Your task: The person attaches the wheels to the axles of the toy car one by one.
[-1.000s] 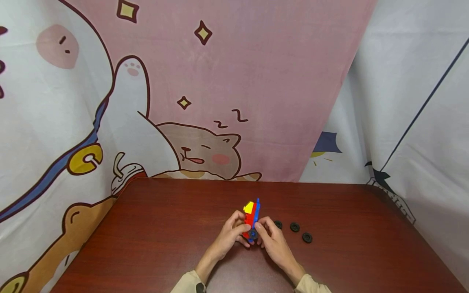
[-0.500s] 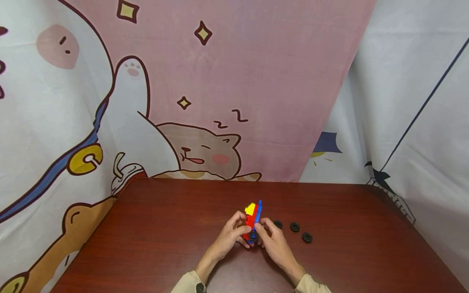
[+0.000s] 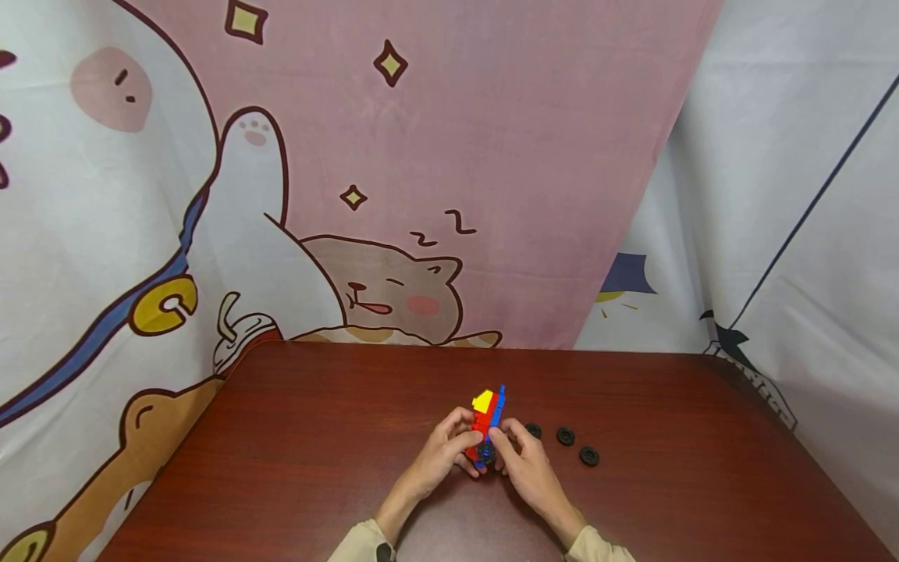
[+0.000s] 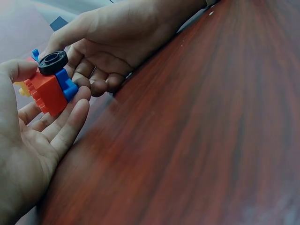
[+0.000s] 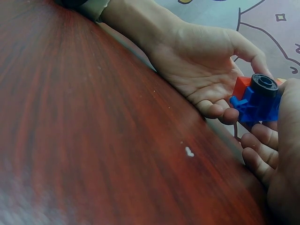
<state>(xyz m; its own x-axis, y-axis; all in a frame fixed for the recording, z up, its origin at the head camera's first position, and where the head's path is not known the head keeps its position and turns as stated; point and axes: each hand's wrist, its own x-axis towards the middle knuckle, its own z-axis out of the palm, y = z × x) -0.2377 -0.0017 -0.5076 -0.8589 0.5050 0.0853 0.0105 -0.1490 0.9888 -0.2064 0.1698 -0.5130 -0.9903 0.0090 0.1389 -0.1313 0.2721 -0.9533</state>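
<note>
A small toy car [image 3: 481, 422] of building bricks, with a red body, blue base and yellow piece on top, is held on its side between both hands. My left hand [image 3: 435, 458] grips the red body, thumb on the near side and fingers underneath. My right hand [image 3: 528, 470] pinches the blue base [image 5: 255, 110], its thumb right beside the black tyre [image 4: 53, 63]. That tyre sits around a blue hub on the upward-facing side, near the car's end closest to me. The underside and far side are mostly hidden by fingers.
Three loose black tyres lie on the brown wooden table [image 3: 295, 437] just right of the right hand: one [image 3: 534, 431] partly close behind its fingers, another [image 3: 565, 436] and a third [image 3: 589, 456] farther right. A cartoon-printed cloth [image 3: 534, 195] hangs behind the table.
The toy car's far end has swung slightly to the right and toward me. Both hands keep nearly the same place and hold, and the loose tyres have not moved.
</note>
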